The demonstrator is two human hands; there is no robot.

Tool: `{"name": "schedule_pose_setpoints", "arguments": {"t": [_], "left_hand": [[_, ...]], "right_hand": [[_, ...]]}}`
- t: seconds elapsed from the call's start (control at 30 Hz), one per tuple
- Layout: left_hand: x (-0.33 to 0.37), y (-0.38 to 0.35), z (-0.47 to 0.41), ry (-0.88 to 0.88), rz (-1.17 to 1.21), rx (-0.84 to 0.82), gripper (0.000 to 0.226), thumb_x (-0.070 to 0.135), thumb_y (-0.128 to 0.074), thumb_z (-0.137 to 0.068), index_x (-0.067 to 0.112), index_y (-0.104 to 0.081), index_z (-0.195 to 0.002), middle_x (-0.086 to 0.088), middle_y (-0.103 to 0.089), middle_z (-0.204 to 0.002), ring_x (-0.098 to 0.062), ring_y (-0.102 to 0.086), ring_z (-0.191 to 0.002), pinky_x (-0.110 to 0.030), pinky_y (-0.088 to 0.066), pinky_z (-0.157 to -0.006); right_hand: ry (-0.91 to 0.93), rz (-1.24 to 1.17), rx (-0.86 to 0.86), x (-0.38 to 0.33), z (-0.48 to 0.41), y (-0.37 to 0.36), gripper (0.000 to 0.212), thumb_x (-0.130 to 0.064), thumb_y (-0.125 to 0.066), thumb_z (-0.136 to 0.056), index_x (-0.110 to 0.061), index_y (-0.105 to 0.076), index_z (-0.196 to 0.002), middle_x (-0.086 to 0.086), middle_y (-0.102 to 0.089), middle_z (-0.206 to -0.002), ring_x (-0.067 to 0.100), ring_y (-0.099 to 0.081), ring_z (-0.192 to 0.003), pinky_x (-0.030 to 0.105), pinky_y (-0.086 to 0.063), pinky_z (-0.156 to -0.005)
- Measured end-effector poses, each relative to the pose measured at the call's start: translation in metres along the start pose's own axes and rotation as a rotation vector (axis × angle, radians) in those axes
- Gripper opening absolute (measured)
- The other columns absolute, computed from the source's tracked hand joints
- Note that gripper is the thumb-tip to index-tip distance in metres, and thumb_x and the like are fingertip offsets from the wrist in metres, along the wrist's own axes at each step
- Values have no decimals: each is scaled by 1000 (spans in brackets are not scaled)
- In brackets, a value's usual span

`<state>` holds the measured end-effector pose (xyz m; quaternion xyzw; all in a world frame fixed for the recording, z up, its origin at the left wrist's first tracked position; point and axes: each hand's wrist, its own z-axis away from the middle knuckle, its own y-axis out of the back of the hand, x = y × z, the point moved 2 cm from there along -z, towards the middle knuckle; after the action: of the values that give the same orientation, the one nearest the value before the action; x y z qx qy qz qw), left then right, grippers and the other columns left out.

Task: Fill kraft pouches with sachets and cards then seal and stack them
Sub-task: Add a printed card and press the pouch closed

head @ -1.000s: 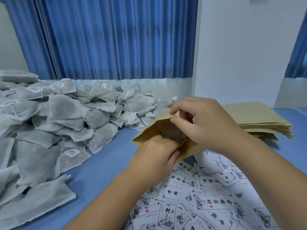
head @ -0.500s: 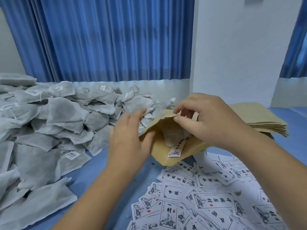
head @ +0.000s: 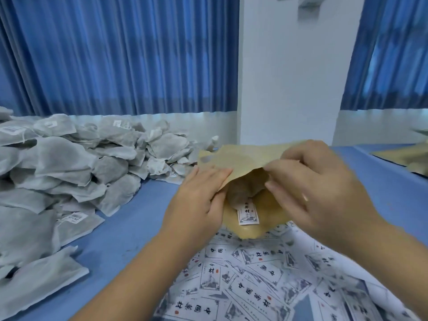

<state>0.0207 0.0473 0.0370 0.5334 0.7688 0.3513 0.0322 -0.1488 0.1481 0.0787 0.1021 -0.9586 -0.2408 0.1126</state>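
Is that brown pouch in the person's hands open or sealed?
Open. The right hand pinches the top edge of the pouch, the left hand holds its side, and a sachet and card show inside.

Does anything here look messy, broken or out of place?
Nothing looks damaged or spilled. The cards lie jumbled at all angles, and the sachets sit in a loose heap. The pouch, held open by the left hand and right hand, is creased, with a sachet and card inside.
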Motion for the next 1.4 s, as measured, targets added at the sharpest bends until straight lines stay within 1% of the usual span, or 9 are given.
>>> {"name": "schedule_pose_setpoints", "arguments": {"t": [0.1,0.37,0.57,0.8,0.97,1.03,1.2,1.3,1.4], "left_hand": [[18,0,3,-5,57,16,40,13,-46,-89,13,-63,-126,13,-61,-124,-3,-50,-117,-3,-30,-98],[43,2,33,-17,129,40,38,13,-49,-90,14,-64,-125,19,-60,-118,0,-56,-107,-4,-39,-85],[55,0,41,-31,140,55,38,24,-45,-93,16,-65,-125,15,-62,-122,-2,-57,-110,-18,-46,-84],[53,5,37,-113,20,17,41,18,-44,-88,12,-65,-123,4,-67,-118,-9,-59,-103,-28,-48,-77],[35,10,32,-90,-46,-91,65,-2,-47,-76,23,-55,-135,11,-60,-127,-13,-57,-104,-37,-56,-75],[27,10,31,-66,-36,-120,71,-5,-44,-76,28,-50,-138,15,-55,-130,-10,-54,-109,-39,-55,-80],[13,7,31,-35,-31,-188,92,-20,-44,-72,44,-38,-139,24,-44,-138,-2,-45,-121,-30,-47,-91],[8,4,32,-56,-64,-270,91,-20,-45,-72,40,-43,-140,18,-39,-146,-10,-44,-129,-24,-38,-98],[3,3,32,-96,-120,-338,79,-18,-50,-69,29,-57,-133,15,-35,-150,-15,-39,-136,-30,-35,-105]], "right_hand": [[109,-75,-161,-22,32,4,17,-17,-60,-90,-4,-71,-90,8,-61,-88,25,-56,-78,31,-46,-64],[-103,1,-630,-48,56,2,56,-67,-30,-85,-28,-66,-68,-12,-57,-68,10,-57,-64,22,-41,-55],[-151,-45,-733,-50,56,-6,95,-81,2,-69,-26,-48,-128,-5,-52,-126,17,-45,-116,31,-31,-94],[-73,-52,-789,-41,54,0,87,-83,-7,-76,-24,-54,-119,-6,-55,-118,15,-46,-114,32,-35,-95],[-29,-77,-137,-22,56,29,33,-40,-58,-90,-9,-69,-95,4,-61,-98,22,-56,-90,34,-45,-77],[-145,-25,-56,-9,56,29,36,-37,-65,-81,-11,-62,-105,5,-55,-103,24,-53,-91,36,-44,-78],[-294,-17,-562,4,73,3,52,-53,-54,-87,-41,-35,-134,-11,-25,-146,14,-47,-116,29,-42,-86],[-261,-20,-622,5,80,-4,40,-49,-32,-97,-48,-26,-136,-25,-17,-147,7,-56,-101,26,-43,-69],[-279,-117,-666,9,82,-9,40,-41,-32,-99,-47,-36,-139,-26,-25,-146,9,-57,-106,30,-49,-82]]}}
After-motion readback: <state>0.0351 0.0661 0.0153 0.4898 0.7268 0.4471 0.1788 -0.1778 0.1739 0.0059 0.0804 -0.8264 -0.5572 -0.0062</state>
